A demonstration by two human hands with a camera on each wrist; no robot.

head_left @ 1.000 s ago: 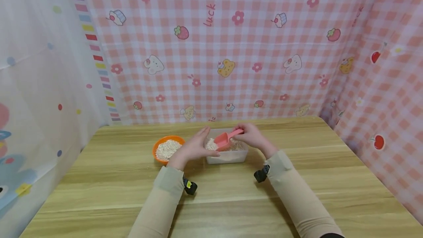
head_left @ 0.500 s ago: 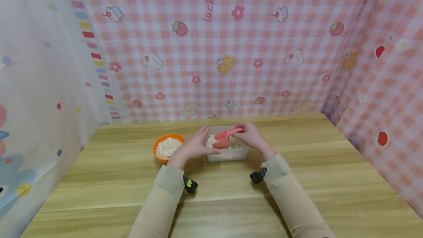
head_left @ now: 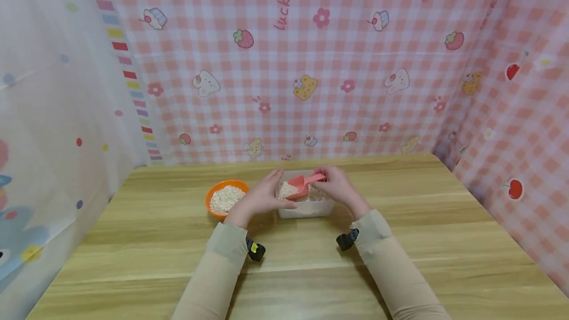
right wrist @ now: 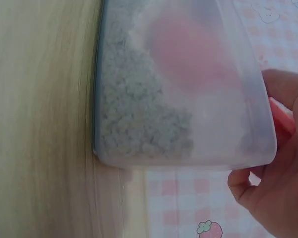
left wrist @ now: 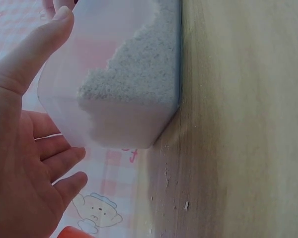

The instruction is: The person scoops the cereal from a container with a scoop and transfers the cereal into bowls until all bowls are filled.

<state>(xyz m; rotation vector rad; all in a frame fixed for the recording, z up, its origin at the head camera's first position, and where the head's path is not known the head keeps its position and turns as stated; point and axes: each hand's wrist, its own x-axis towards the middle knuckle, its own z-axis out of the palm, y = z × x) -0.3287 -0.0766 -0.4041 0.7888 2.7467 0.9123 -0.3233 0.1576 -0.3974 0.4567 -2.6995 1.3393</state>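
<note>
A translucent plastic box (head_left: 306, 210) of oat flakes stands on the table. My left hand (head_left: 262, 195) holds its left end, the thumb along the near wall and the fingers at the far left. In the left wrist view the oat flakes (left wrist: 139, 69) show through the wall, heaped unevenly. My right hand (head_left: 339, 186) pinches the handle of a pink scoop (head_left: 299, 186) over the box's right end. The scoop's bowl is down inside the box among the flakes, a blurred pink shape through the wall in the right wrist view. How full it is I cannot tell.
Just left of my left hand stands an orange bowl (head_left: 214, 215) heaped with oat flakes. A few loose flakes (left wrist: 186, 206) lie on the wooden table (head_left: 293, 280). Patterned cloth (head_left: 311, 63) hangs behind the table and at both sides.
The scoop has turned and shifted a little inside the box, its bowl now against the flakes at the left. My left hand has stayed on the box.
</note>
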